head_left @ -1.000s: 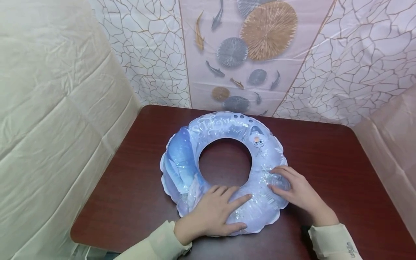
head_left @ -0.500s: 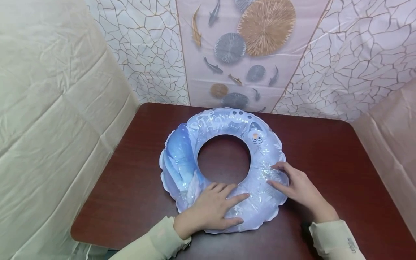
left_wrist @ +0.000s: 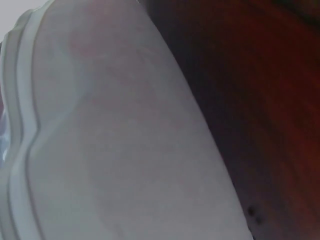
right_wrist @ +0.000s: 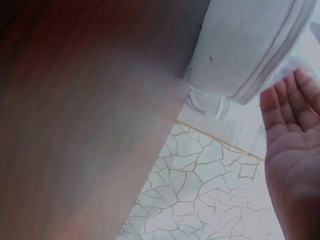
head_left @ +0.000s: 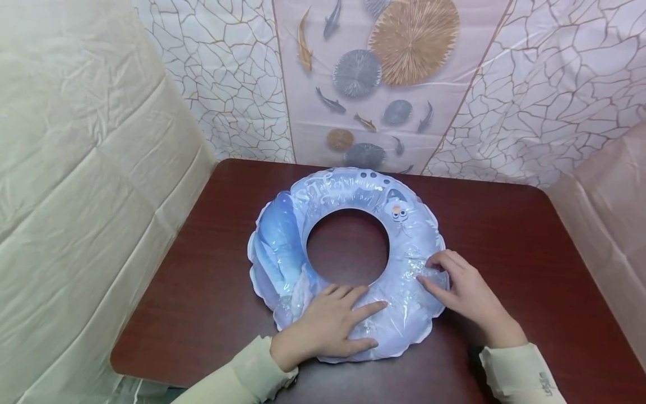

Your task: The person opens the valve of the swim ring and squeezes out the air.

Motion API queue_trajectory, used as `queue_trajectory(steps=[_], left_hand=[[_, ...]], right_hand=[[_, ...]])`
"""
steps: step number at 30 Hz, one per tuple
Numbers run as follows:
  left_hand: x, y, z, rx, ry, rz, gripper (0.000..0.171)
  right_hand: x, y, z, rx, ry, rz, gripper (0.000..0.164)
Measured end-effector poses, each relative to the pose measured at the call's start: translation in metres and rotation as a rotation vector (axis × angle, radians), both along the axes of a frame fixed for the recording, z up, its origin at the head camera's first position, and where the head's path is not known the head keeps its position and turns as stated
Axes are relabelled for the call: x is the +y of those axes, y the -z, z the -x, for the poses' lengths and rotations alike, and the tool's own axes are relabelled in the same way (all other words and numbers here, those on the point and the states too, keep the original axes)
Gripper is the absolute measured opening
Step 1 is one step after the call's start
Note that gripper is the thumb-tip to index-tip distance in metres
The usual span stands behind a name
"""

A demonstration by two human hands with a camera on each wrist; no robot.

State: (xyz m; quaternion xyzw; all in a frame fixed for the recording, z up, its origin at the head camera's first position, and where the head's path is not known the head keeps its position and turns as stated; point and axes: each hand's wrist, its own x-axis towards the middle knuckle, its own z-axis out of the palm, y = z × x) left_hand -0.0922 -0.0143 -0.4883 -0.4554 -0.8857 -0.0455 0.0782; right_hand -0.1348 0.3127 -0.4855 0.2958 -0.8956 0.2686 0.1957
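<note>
An inflated swim ring [head_left: 411, 314] in pale blue and lilac, with scalloped edges and a printed snowman face, lies flat around its dark round hole. My left hand [head_left: 330, 322] rests on its near side, fingers spread, fingertips at the inner edge. At the ring's right side, my right hand [head_left: 469, 292] has thumb and forefinger apart, their tips at a shiny patch of the vinyl. The right wrist view shows that hand's fingers [right_wrist: 287, 102] loosely bent beside the ring's outer wall [right_wrist: 240, 45]. Only the ring's pale underside wall [left_wrist: 125, 130] fills the left wrist view.
A dark red-brown table [head_left: 187, 292] with rounded corners bears the ring. Behind it hangs a cloth [head_left: 242, 84] printed with cracks, fish and lily pads. Cream fabric [head_left: 91, 196] stands at the left, and more fabric [head_left: 605, 224] at the right.
My right hand's fingertips have shifted slightly to the right on the ring. The left hand stays where it was. The view has tilted a little, moving the whole scene slightly up.
</note>
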Motion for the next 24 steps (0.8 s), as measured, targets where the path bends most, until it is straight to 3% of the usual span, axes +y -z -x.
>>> queue_trajectory(steps=[12, 24], left_hand=[[-0.001, -0.001, 0.001, -0.050, -0.012, -0.008, 0.069], [-0.003, 0.000, -0.001, -0.078, -0.017, 0.017, 0.070]], right_hand=[[0.006, 0.003, 0.000, -0.132, -0.018, 0.078, 0.032], [0.011, 0.004, -0.002, -0.149, -0.002, 0.095, 0.030]])
